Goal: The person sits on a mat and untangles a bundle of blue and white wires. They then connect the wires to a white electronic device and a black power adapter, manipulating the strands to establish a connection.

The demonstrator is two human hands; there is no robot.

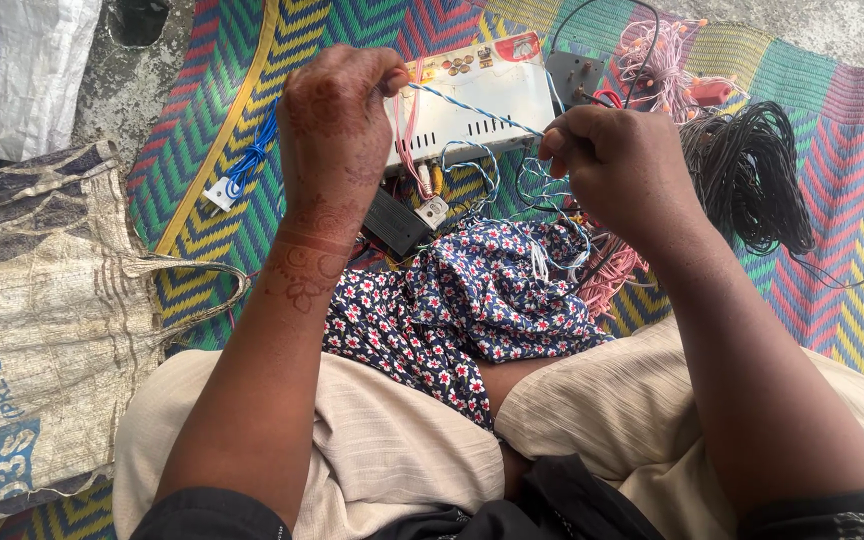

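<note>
Twisted blue-and-white wire [477, 107] pulled taut, pinched between left hand [337, 130] and right hand [617, 160]; loose wire tangle [552, 200] beneath remains unsorted.

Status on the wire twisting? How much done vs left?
Done: cannot say for sure; a few blue-white lengths lie loose by the white box. In hand: the left hand and right hand hold a twisted blue-white wire taut between them. Left: apparently plenty, given the black wire bundle and pink wires lying on the mat.
</note>
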